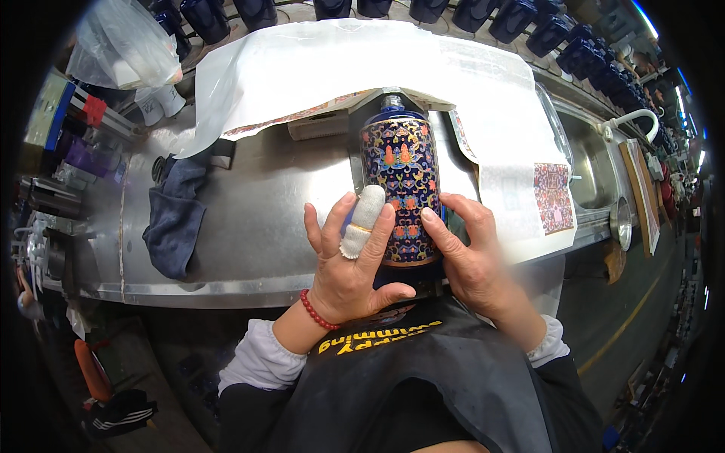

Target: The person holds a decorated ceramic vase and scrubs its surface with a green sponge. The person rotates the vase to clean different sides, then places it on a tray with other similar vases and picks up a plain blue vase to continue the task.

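A dark blue bottle (400, 170) with a colourful floral pattern is in front of me, its neck pointing away. What supports it is hidden. My left hand (343, 264) has its fingers spread at the bottle's left side, the index fingertip against the pattern. A pale fabric sleeve (362, 223) covers its middle finger, and red beads (317, 311) circle the wrist. On the other side, my right hand (476, 253) steadies the bottle with its thumb on the front and its fingers along the edge.
White sheets (332, 64) with printed patterned pieces (553, 196) arch around the bottle's far end. A dark blue cloth (175, 219) lies on the metal worktop (257, 211). A sink (593, 162) is at right; several blue bottles (257, 13) line the back.
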Motion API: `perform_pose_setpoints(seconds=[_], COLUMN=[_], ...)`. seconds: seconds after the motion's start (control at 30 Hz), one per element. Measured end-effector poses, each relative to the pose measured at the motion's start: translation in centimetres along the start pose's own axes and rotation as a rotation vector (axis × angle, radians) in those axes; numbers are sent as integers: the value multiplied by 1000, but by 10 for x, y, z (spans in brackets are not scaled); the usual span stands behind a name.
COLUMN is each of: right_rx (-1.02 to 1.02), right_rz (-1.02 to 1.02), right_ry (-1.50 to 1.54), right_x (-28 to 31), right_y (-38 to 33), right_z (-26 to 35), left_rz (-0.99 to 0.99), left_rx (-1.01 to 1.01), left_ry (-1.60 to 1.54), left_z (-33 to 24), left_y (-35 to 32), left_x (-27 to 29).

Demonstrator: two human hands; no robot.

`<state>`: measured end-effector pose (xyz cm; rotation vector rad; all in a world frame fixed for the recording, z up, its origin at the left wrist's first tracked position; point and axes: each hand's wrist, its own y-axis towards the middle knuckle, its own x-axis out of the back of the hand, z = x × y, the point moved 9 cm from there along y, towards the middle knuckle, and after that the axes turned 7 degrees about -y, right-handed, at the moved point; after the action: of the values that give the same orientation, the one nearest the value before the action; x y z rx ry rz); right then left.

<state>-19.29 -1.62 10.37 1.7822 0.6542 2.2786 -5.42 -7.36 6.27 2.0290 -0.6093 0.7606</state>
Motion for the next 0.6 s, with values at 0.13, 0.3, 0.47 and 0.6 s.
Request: perform_pose_setpoints(seconds=[0.13,0.3,0.47,0.6], right_rx=[-5,1,10,13], right_rz=[5,-3,-23,-39], right_ry=[16,15,20,43], right_x=[0,0,0,1], right_y=[2,2,3,4], right_z=[-1,0,0,0], left_rz=[-40,-53,-70,-53], left_rx=[-63,22,-37,-65], left_ry=[-8,-46,-56,-80], left_z=[0,11,7,4], left_y=[4,10,11,14], left_x=[6,4,6,4])
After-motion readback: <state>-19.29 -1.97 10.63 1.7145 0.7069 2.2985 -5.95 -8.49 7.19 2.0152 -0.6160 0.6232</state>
